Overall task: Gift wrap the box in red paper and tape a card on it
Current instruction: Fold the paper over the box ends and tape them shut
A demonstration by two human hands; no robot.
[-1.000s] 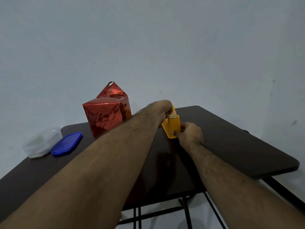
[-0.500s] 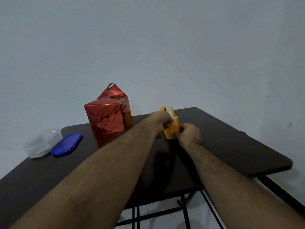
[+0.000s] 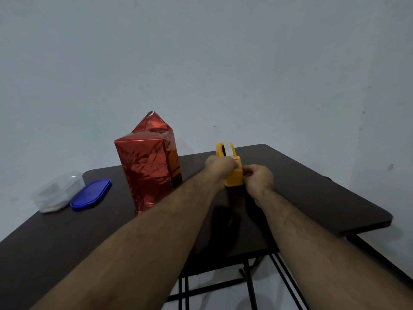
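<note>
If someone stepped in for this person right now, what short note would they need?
Left hand grips the yellow tape dispenser on the table. Right hand pinches at its front end, apparently pulling tape.
The box stands upright to the left, covered in red paper; its top flap still sticks up.
Left: tape the flap down, then tape on a card. No card is in view.
Clear tub and blue lid sit far left.
</note>
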